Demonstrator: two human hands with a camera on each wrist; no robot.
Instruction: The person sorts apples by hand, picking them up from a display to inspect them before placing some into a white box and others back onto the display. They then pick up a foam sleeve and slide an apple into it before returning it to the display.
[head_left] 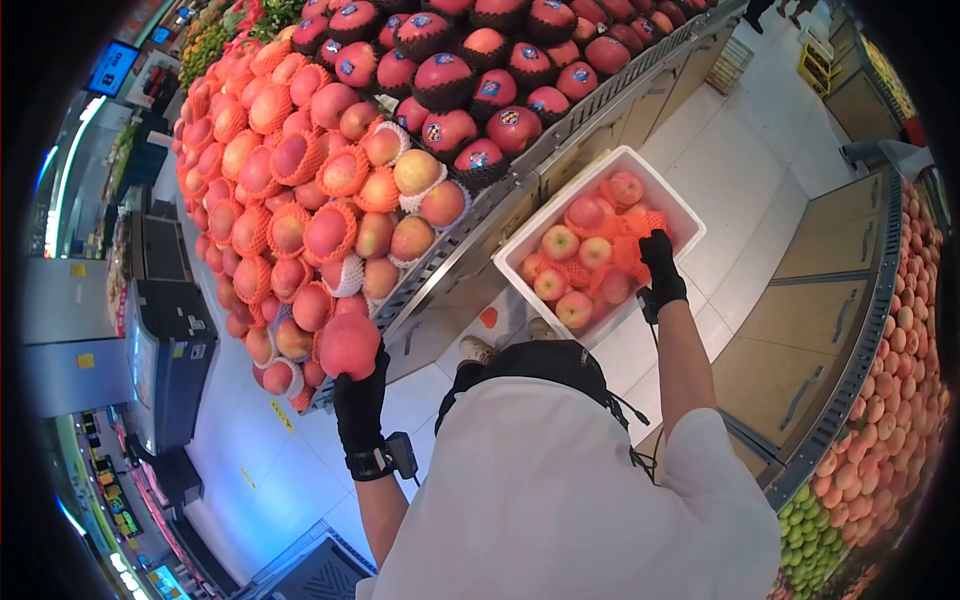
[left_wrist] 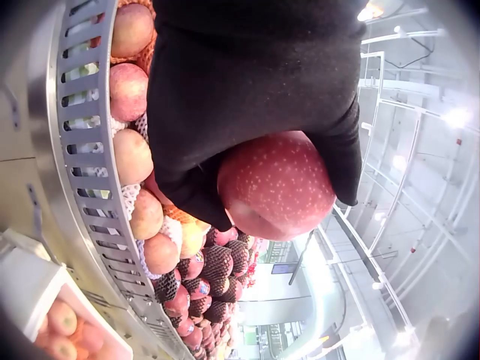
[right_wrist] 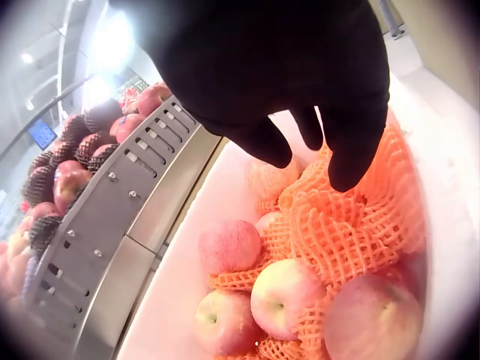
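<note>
A bare red apple [head_left: 349,345] is gripped in the black-gloved left hand [head_left: 360,405] at the near corner of the fruit display; the left wrist view shows the fingers of the left hand [left_wrist: 259,97] curled round the speckled apple [left_wrist: 277,187]. The right hand [head_left: 662,272], also gloved in black, is over the right side of a white foam box [head_left: 520,285] holding apples and orange foam nets. In the right wrist view the fingers of the right hand [right_wrist: 311,146] point down at the orange netting [right_wrist: 330,225]; whether they pinch it cannot be told.
Netted apples [head_left: 285,235] and dark-wrapped red apples [head_left: 445,80] fill the display behind its slatted metal edge [head_left: 600,95]. Another stand with peach-coloured fruit [head_left: 870,440] and green fruit [head_left: 805,530] curves along the right. Shoes [head_left: 478,348] show on the tiled floor below.
</note>
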